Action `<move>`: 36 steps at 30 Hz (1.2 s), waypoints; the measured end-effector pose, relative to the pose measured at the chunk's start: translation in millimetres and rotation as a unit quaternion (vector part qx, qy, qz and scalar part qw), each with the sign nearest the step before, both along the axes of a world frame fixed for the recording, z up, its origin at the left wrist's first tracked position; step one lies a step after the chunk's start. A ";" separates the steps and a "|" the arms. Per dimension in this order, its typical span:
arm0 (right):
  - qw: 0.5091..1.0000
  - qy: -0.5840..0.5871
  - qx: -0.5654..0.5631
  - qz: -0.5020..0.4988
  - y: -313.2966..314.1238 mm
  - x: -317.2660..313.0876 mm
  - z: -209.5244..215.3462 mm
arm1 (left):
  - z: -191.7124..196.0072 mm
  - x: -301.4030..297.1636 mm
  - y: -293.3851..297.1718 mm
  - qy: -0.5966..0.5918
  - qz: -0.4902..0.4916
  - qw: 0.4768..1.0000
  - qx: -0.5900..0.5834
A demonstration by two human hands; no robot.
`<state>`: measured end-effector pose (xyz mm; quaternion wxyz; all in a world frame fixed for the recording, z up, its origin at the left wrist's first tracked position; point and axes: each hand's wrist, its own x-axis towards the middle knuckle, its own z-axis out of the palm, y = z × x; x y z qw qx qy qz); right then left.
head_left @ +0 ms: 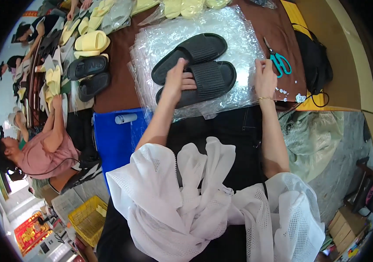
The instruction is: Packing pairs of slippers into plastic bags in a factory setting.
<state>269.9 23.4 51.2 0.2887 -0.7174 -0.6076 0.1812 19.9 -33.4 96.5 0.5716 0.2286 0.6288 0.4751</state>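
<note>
A pair of black slide slippers lies side by side on a stack of clear plastic bags (243,39), toes to the right. My left hand (177,83) grips them at their inner edges: its thumb rests by the far slipper (201,48), and its fingers curl over the footbed of the near slipper (214,81). At the right edge of the stack, my right hand (266,81) has its fingers pinched together on the border of a plastic bag. Teal-handled scissors (278,60) lie just beyond that hand, on the brown tabletop (123,65).
Yellow slippers (92,41) and another black pair (88,76) sit at the far left. A co-worker in a pink shirt (51,148) works there. A black bag (315,61) and a cardboard box (352,48) stand at right. A yellow basket (88,220) is at lower left.
</note>
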 end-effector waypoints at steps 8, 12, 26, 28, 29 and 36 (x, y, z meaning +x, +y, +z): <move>0.950 0.001 0.247 0.191 -8.6 -45.0 56.2 | -19.6 -88.0 -10.0 0.493 -0.135 0.827 0.235; 0.861 0.067 0.220 0.453 -35.5 -106.9 73.9 | -34.7 -79.8 9.7 0.590 -0.272 0.700 0.296; 0.850 -0.072 0.143 0.503 -68.0 -172.0 -4.7 | -70.3 -80.9 20.9 0.538 -0.266 0.738 0.309; 0.851 -0.091 0.146 0.497 -65.0 -175.5 -5.1 | -71.2 -82.2 24.3 0.525 -0.265 0.747 0.309; 0.848 -0.105 0.145 0.498 -65.2 -177.1 -4.3 | -73.2 -82.2 23.4 0.524 -0.265 0.749 0.308; 0.833 -0.113 0.127 0.527 -64.5 -183.9 3.0 | -81.6 -85.4 24.4 0.531 -0.250 0.742 0.324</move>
